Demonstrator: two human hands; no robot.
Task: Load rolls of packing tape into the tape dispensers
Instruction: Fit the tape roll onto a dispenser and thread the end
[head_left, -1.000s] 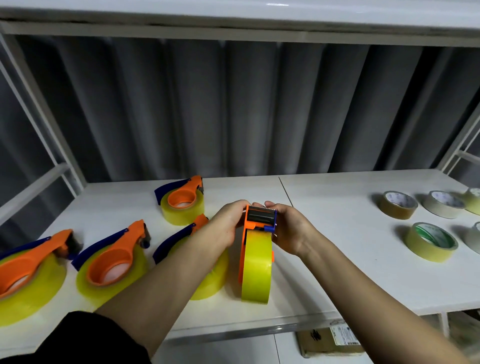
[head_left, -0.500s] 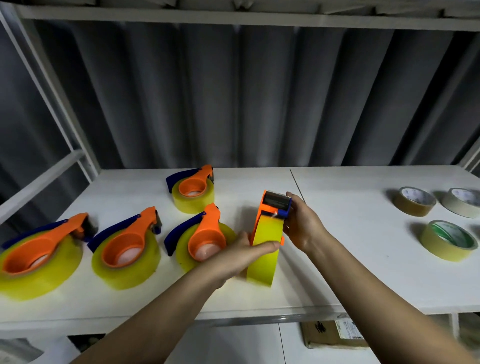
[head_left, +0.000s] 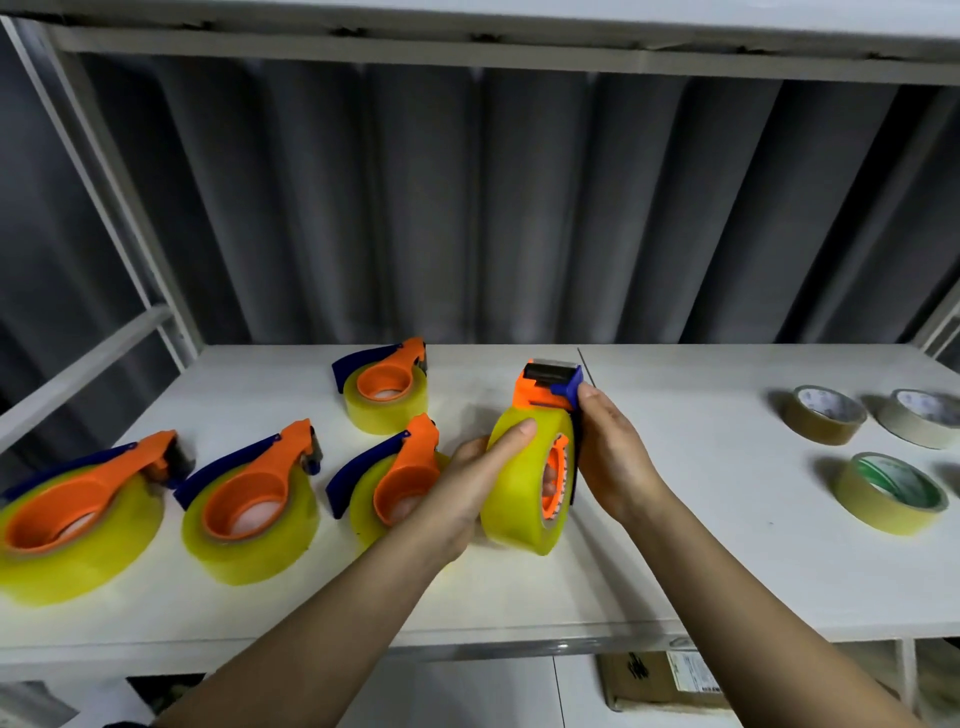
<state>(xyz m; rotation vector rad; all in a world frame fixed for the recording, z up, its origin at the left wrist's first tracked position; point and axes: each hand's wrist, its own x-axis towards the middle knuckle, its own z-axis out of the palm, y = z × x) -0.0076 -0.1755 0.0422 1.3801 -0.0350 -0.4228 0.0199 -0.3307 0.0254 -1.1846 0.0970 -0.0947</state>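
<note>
— Both hands on it?
— Yes, I see the yellow tape roll (head_left: 522, 483) upright on the white shelf (head_left: 727, 519), left hand (head_left: 467, 488) curled around its tread, right hand (head_left: 610, 457) clasping the orange dispenser (head_left: 545, 389) frame's far side.

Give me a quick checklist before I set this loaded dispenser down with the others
1. Left hand grips the yellow roll: ok.
2. Right hand holds the dispenser side: ok.
3. Roll seated on the orange hub: ok, as far as visible.
4. Tape end threaded to the cutter: cannot tell.
5. Bare shelf space in front of the hands: ok.
6. Nearest loaded dispenser close beside the left hand: watch clearance, not ok.
</note>
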